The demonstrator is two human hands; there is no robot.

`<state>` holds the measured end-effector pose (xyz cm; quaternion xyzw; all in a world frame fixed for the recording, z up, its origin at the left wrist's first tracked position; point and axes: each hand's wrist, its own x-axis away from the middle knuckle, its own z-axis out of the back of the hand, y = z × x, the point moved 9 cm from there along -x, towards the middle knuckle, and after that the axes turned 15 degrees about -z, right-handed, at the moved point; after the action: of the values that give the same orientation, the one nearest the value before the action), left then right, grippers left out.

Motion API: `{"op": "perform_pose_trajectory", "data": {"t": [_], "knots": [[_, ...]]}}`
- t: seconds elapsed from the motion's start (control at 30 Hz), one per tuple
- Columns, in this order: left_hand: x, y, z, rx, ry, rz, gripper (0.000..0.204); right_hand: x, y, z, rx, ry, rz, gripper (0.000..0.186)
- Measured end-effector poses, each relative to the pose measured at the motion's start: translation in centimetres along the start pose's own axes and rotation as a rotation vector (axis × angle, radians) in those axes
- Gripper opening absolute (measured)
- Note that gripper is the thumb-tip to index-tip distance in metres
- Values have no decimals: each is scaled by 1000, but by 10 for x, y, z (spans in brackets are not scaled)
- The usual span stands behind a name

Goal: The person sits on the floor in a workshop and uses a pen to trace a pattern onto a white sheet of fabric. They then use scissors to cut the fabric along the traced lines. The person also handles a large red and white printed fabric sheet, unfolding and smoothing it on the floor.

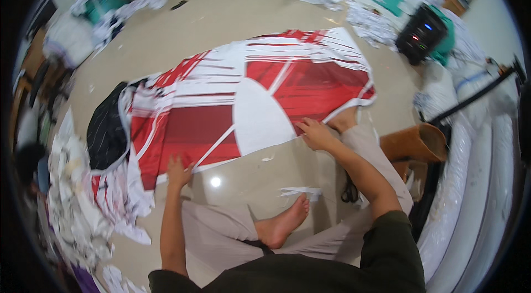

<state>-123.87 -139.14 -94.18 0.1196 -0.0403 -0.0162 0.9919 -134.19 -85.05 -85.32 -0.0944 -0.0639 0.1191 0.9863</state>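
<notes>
A large red and white printed fabric piece (265, 110) lies spread across the tiled floor in front of me. Its red blocks carry streaked stripes, and a white rounded shape sits in the middle. My left hand (178, 171) rests on the near left edge, fingers apart on the red cloth. Further right, my right hand (316, 134) lies on the near edge with fingers stretched over the fabric. Neither hand visibly grips anything. The cloth's right end covers part of my foot (344, 119). At the left end the piece meets a dark cloth bundle (108, 130).
Black-handled scissors (349, 191) lie by my right leg, near a white scrap (301, 191). A brown cardboard tube (412, 144) and plastic-wrapped rolls (470, 193) stand to the right. A black speaker (421, 33) is at far right. White fabric scraps (77, 199) pile up at left.
</notes>
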Motion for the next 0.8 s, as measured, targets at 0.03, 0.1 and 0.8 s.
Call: {"op": "perform_pose_trajectory", "data": {"t": [0.03, 0.1, 0.8], "knots": [[-2, 9, -8, 62, -66, 13, 87, 3, -1, -8, -33, -2, -8, 44], [-6, 51, -15, 26, -329, 99, 91, 8, 36, -31, -43, -86, -113, 49], [72, 161, -18, 39, -244, -61, 71, 46, 27, -43, 99, 71, -254, 51]]}}
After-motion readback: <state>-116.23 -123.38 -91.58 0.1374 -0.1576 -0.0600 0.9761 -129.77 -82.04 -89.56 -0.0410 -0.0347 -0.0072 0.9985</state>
